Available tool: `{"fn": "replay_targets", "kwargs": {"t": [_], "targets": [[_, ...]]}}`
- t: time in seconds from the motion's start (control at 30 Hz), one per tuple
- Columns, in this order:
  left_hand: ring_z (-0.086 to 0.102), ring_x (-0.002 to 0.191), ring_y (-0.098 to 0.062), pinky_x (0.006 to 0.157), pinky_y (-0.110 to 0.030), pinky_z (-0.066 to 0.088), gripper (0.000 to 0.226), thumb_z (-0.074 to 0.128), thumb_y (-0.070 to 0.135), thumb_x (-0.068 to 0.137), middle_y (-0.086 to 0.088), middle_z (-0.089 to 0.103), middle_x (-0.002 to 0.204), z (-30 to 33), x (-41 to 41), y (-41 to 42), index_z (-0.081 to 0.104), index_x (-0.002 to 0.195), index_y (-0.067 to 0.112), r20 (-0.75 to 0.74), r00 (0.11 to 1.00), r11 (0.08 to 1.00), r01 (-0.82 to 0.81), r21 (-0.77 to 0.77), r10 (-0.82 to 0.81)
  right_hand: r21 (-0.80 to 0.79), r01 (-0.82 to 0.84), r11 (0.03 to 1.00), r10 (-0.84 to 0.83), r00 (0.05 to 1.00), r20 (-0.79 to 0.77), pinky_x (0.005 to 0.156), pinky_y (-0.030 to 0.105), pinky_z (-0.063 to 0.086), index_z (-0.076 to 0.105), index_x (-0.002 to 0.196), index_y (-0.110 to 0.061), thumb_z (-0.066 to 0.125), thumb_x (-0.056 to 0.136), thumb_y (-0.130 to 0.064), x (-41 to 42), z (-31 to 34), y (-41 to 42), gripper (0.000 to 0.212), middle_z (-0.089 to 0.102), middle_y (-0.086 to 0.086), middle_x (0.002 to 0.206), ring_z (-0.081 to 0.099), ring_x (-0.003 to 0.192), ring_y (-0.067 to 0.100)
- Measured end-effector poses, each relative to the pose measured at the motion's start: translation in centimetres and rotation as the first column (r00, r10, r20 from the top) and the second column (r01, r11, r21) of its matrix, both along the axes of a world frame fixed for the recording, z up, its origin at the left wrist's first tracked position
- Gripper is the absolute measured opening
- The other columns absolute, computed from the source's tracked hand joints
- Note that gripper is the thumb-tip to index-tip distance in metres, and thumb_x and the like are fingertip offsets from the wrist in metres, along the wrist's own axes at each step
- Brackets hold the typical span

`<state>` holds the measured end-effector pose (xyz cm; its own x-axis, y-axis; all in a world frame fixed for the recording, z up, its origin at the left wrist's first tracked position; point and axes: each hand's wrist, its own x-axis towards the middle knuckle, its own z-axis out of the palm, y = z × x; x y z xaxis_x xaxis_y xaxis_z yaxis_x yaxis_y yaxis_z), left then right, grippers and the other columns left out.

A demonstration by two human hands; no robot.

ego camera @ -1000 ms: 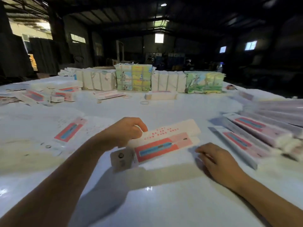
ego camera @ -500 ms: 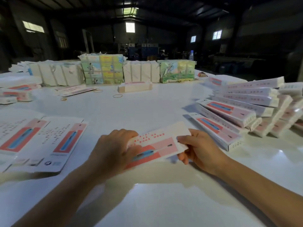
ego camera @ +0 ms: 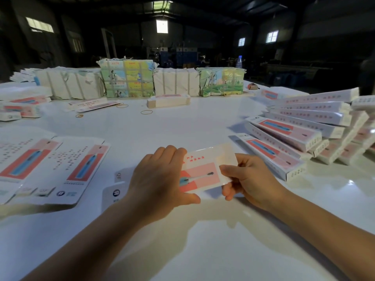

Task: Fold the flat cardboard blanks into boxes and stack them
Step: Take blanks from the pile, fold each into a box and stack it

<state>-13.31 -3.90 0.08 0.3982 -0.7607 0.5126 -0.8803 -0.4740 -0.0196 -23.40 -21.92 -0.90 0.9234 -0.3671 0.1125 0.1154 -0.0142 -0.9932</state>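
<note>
tabletop (ego camera: 182, 134): white, glossy, under fingers
room: dark hall, windows far beyond fingers
fingers: both hands' pinch box (ego camera: 205, 169)

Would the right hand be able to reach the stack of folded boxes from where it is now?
Probably yes: the stack of folded boxes lies just beside the right hand with bare table between, though that hand is pinching the carton.

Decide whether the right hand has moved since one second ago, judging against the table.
Yes. The right hand has lifted off the white table and moved left to grip the carton blank.
</note>
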Motion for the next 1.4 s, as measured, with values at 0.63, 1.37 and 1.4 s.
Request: {"fn": "replay_targets", "kwargs": {"t": [0.63, 1.37, 1.4], "targets": [[0.055, 0.089, -0.006, 0.074, -0.029, 0.054, 0.077, 0.054, 0.071, 0.052, 0.021, 0.049, 0.103, 0.3, 1.5, 1.2, 0.042, 0.120, 0.037, -0.383, 0.924, 0.998, -0.046, -0.050, 0.023, 0.232, 0.142, 0.962, -0.168, 0.981, 0.097, 0.034, 0.022, 0.035, 0.053, 0.075, -0.002, 0.050, 0.091, -0.006, 0.0, 0.9, -0.1, 0.017, 0.057, 0.010, 0.050, 0.041, 0.031, 0.017], [0.062, 0.072, -0.008, 0.064, -0.026, 0.055, 0.068, 0.039, 0.089, 0.045, 0.025, 0.050, 0.097, 0.7, 0.8, 1.3, 0.038, 0.091, 0.040, -0.445, 0.895, 0.982, -0.110, -0.151, 0.031, -0.520, 0.520, 0.678, -0.209, 0.814, 0.542, 0.071, 0.009, 0.044, 0.055, 0.120, -0.029, 0.055, 0.087, -0.018, -0.6, -0.6, 2.6, 0.035, 0.052, -0.014, 0.103, 0.053, 0.089, 0.000], [0.062, 0.073, -0.008, 0.065, -0.026, 0.055, 0.064, 0.040, 0.088, 0.047, 0.025, 0.050, 0.096, 0.6, 0.7, 1.3, 0.036, 0.090, 0.041, -0.431, 0.902, 0.985, -0.101, -0.139, 0.032, -0.527, 0.516, 0.675, -0.209, 0.819, 0.534, 0.069, 0.007, 0.042, 0.059, 0.117, -0.027, 0.055, 0.087, -0.018, -0.6, -0.5, 2.6, 0.032, 0.054, -0.011, 0.100, 0.052, 0.087, -0.001]]}}
